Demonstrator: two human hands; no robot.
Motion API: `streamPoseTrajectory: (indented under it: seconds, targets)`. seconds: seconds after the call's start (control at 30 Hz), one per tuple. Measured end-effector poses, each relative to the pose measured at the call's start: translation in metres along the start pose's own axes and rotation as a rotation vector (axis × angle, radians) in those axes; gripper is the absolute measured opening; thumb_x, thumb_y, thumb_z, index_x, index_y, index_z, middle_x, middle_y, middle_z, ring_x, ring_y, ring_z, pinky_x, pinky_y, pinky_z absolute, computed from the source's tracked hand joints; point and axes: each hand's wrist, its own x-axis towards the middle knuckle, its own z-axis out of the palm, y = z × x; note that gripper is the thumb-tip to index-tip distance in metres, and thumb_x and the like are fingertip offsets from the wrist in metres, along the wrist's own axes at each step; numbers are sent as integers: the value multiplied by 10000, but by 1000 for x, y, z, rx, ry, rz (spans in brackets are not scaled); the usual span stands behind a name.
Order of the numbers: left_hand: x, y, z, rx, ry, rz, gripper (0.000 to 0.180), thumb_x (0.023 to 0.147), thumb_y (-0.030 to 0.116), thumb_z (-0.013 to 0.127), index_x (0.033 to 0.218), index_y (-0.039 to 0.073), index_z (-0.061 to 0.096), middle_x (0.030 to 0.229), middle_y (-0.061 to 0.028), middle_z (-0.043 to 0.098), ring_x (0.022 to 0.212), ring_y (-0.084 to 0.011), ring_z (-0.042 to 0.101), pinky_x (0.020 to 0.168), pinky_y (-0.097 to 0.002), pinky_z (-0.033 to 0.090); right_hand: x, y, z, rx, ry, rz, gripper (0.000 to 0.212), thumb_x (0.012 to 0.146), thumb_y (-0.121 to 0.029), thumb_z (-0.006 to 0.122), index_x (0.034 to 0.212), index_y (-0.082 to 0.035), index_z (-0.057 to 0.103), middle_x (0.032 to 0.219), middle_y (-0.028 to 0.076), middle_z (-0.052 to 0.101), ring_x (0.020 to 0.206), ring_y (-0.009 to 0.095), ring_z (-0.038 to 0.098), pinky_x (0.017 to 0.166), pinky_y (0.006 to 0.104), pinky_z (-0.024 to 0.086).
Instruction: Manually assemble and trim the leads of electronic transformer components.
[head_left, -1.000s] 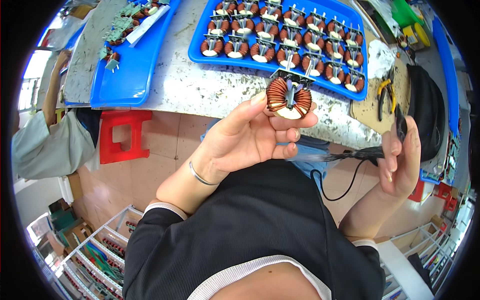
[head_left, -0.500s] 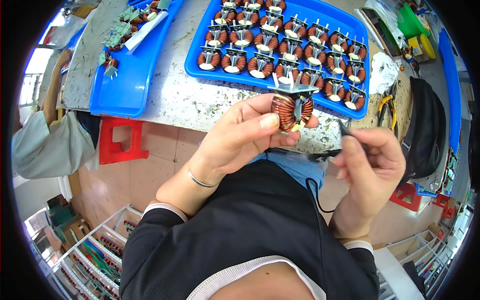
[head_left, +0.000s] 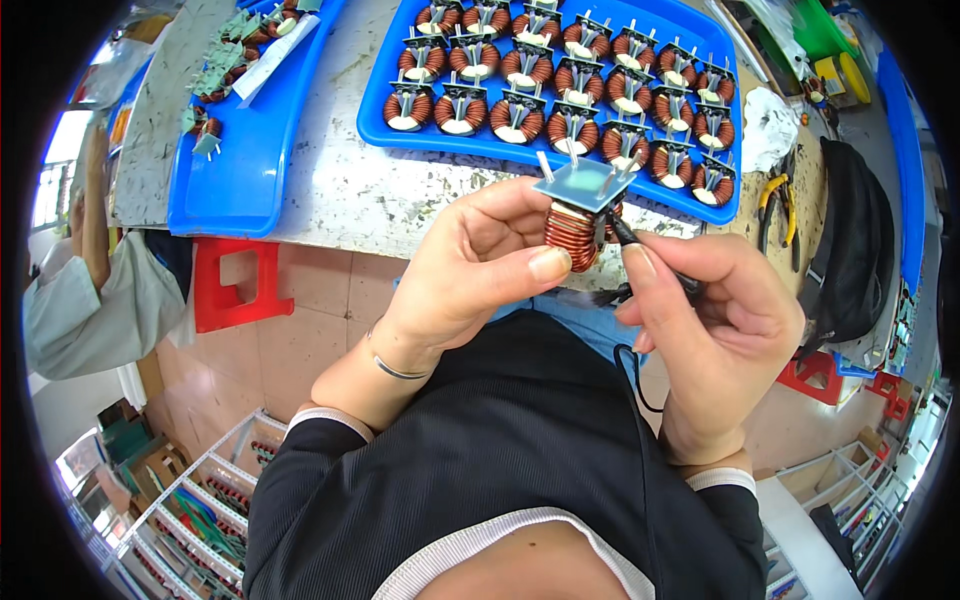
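Observation:
My left hand [head_left: 478, 262] is closed round a copper-wound toroidal coil [head_left: 573, 238], which has a green board [head_left: 585, 186] with metal pins on top. The coil is held up in front of the table edge, board upward. My right hand [head_left: 715, 325] pinches a slim black pointed piece [head_left: 622, 231] between thumb and fingers. Its tip meets the coil's right side, just under the board; whether it is a tool or a part I cannot tell. Dark strands [head_left: 612, 297] show beside the right fingertips, their source hidden.
A blue tray [head_left: 390, 135] ahead holds rows of similar coils. Another blue tray [head_left: 225, 200] at left has green boards and a white paper strip. Yellow-handled pliers [head_left: 770, 205] and a black bag [head_left: 850, 230] lie right. Another person's sleeve [head_left: 105, 310] is far left, near a red stool [head_left: 235, 290].
The coil has been turned and tilted, so the board's top face shows more. My right hand has moved left, bringing the black piece from apart to against the coil.

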Motion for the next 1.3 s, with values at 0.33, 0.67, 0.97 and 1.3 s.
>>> streamPoseTrajectory:
  seconds: [0.33, 0.67, 0.97, 1.3]
  targets:
    - [0, -1, -4, 190, 7, 9, 617, 749, 267, 668, 1197, -72, 414, 1120, -199, 533, 1037, -262, 539, 906, -398, 415, 3, -1, -3, -76, -48, -15, 64, 744, 36, 626, 802, 48, 605, 696, 73, 595, 489, 74, 553, 386, 146, 366]
    - [4, -2, -8, -297, -140, -296, 719, 788, 436, 577, 1297, -3, 321, 1195, -115, 494, 855, -136, 465, 751, -315, 374, 4, 19, -59, 736, -62, 304, 162, 873, -57, 465, 993, 33, 527, 571, 95, 543, 329, 63, 400, 289, 152, 276]
    - [14, 7, -13, -490, -199, -299, 681, 771, 423, 608, 1285, 67, 338, 1151, -70, 513, 881, -145, 445, 778, -326, 368, -1, 76, -148, 646, 149, 328, 292, 880, -62, 457, 1156, 21, 410, 724, 131, 545, 461, 86, 464, 299, 144, 335]
    - [26, 11, -16, -822, -339, -255, 583, 876, 499, 393, 1263, 64, 422, 1229, -84, 493, 924, -144, 517, 865, -349, 392, -14, 126, -161, 897, -36, 226, 477, 835, -85, 562, 1251, 18, 351, 726, 120, 527, 469, 120, 464, 324, 176, 355]
